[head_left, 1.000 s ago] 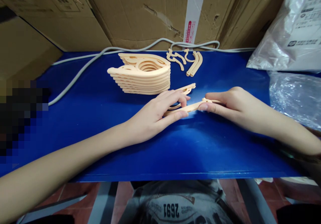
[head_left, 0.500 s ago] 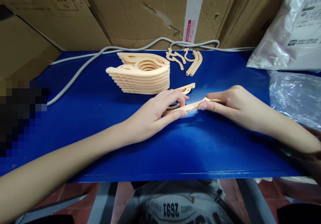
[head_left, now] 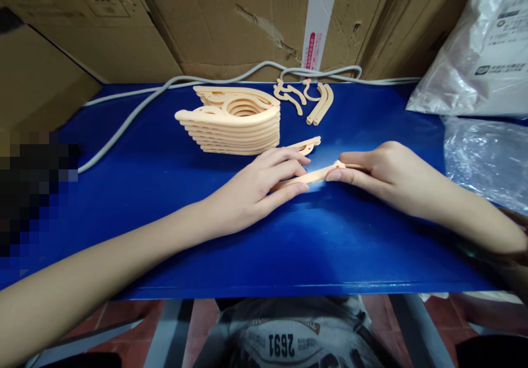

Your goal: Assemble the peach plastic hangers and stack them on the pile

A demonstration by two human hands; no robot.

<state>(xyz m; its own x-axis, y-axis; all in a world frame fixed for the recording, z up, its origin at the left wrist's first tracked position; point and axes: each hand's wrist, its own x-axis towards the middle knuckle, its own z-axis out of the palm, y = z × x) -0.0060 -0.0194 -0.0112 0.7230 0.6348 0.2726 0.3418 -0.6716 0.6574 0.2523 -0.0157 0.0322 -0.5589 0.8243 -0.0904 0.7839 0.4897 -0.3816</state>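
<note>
A cream plastic folding hanger (head_left: 317,175) is held low over the blue table between my two hands. My left hand (head_left: 268,181) grips its left end, thumb along the near side and fingers over the far side. On the right, my right hand (head_left: 377,172) pinches the other end near a small joint; the part inside that hand is mostly hidden. Just behind my left fingers lies another cream hanger piece (head_left: 308,144), partly covered by the hand. Farther back to the left stands a stack of cream hanger bodies (head_left: 235,128).
Loose cream hooks (head_left: 292,95) and curved arms (head_left: 323,104) lie at the table's back. A grey cable (head_left: 173,83) runs along the cardboard boxes (head_left: 231,27). Clear plastic bags (head_left: 487,153) cover the right side of the blue table (head_left: 268,258).
My left fingers have shifted slightly, closing down over the hanger's left end and hiding more of it. My right hand stays in nearly the same place.
</note>
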